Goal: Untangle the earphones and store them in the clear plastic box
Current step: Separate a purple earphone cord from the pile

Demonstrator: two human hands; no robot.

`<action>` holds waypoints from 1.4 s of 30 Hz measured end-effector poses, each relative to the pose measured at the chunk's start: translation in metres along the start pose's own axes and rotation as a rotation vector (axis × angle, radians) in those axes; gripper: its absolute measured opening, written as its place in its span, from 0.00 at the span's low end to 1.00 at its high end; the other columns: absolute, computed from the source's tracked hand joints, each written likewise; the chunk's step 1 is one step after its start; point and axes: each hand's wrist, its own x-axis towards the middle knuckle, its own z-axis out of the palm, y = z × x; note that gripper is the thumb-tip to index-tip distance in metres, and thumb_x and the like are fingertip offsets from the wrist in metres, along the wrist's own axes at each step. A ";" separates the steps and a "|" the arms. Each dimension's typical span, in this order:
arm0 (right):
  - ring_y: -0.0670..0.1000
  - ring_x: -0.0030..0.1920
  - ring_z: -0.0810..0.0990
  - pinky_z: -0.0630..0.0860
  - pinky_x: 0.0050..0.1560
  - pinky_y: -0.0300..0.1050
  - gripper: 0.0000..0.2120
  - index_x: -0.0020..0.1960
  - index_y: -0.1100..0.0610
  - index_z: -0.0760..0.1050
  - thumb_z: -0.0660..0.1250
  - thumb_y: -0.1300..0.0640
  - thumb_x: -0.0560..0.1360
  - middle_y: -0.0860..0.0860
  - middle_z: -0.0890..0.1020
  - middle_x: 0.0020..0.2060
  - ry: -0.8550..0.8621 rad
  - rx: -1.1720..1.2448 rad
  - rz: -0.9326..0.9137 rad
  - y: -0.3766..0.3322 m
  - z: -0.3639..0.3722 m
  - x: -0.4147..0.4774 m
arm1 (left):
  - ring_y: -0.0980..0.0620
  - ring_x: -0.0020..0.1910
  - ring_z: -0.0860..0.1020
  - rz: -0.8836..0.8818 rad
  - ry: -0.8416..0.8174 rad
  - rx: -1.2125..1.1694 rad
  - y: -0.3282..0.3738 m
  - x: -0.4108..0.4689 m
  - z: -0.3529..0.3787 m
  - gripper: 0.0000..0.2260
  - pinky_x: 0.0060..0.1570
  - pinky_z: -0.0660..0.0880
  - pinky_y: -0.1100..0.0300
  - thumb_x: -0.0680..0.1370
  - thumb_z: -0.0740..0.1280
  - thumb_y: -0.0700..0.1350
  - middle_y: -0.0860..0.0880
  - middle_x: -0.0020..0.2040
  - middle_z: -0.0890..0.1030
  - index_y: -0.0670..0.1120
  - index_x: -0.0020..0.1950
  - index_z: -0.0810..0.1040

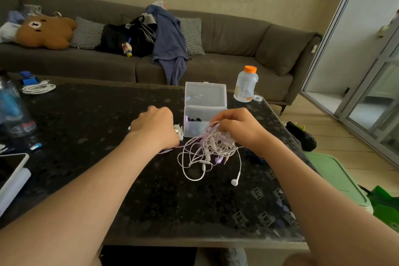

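Right fingers (pixel 217 120) are being clamped on earphones (pixel 207 149) beside the box (pixel 205 112), the left hand's (pixel 154 127) unseen; tighter knots are being risked by pulling.

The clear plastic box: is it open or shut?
Open. The clear plastic box has its lid swung up behind it, and small dark things show inside.

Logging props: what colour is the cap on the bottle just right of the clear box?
Orange cap, seen best in the head view.
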 end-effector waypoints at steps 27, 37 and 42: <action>0.44 0.33 0.80 0.75 0.34 0.35 0.09 0.43 0.59 0.83 0.69 0.70 0.78 0.57 0.86 0.39 0.074 0.053 -0.106 -0.003 -0.003 -0.003 | 0.57 0.47 0.82 0.432 -0.045 -0.372 0.003 0.020 0.016 0.08 0.45 0.77 0.62 0.85 0.68 0.51 0.56 0.50 0.84 0.53 0.60 0.85; 0.54 0.35 0.79 0.79 0.39 0.45 0.13 0.37 0.59 0.79 0.65 0.75 0.71 0.58 0.82 0.35 0.033 -0.015 -0.057 0.000 -0.004 0.000 | 0.56 0.46 0.82 0.484 0.262 -0.553 0.007 0.024 0.020 0.03 0.48 0.79 0.57 0.83 0.70 0.47 0.55 0.45 0.84 0.50 0.51 0.83; 0.48 0.36 0.78 0.84 0.46 0.51 0.10 0.37 0.60 0.79 0.67 0.71 0.72 0.53 0.81 0.33 -0.169 -0.339 -0.081 0.005 -0.001 0.000 | 0.48 0.40 0.87 0.381 0.264 -1.145 0.018 0.019 0.010 0.06 0.46 0.86 0.53 0.87 0.63 0.42 0.46 0.43 0.86 0.42 0.55 0.77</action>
